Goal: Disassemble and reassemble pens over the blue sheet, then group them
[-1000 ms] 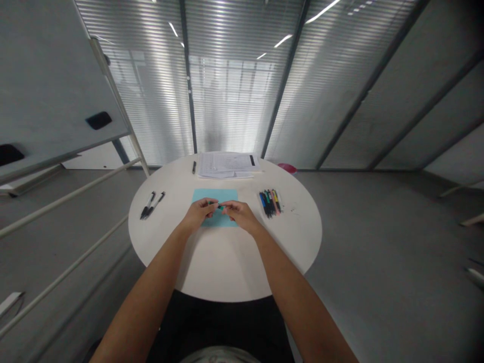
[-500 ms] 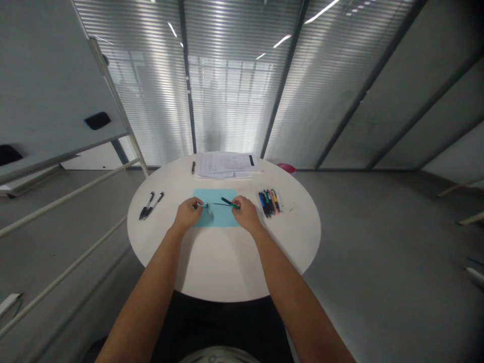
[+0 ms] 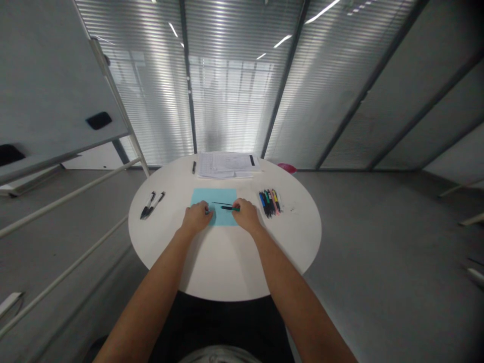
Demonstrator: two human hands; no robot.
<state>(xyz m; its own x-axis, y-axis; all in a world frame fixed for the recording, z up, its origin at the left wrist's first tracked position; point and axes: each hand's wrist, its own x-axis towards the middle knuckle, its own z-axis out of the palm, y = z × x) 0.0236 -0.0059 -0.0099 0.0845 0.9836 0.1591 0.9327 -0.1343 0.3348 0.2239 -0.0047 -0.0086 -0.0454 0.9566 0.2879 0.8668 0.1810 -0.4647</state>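
Observation:
A light blue sheet (image 3: 225, 218) lies on the round white table (image 3: 227, 262). Over its right side, my right hand (image 3: 246, 214) is closed on a dark green pen part (image 3: 228, 207), which points left. A thin dark refill-like rod (image 3: 221, 203) runs just above it; whether my fingers hold it too I cannot tell. At the sheet's left edge, my left hand (image 3: 197, 217) is closed in a pinch. A bit of something small and greyish shows at its fingertips, mostly hidden.
Several coloured pens (image 3: 269, 202) lie side by side to the right. Two black-and-white pens (image 3: 153, 205) are at the left. Papers (image 3: 225, 165) and a dark pen (image 3: 194, 167) lie at the far edge. A whiteboard on a frame (image 3: 56, 75) stands on the left.
My left hand has moved slightly right and down, and the small piece it held out is now mostly hidden. The green pen part in my right hand has swung from slanted to nearly level.

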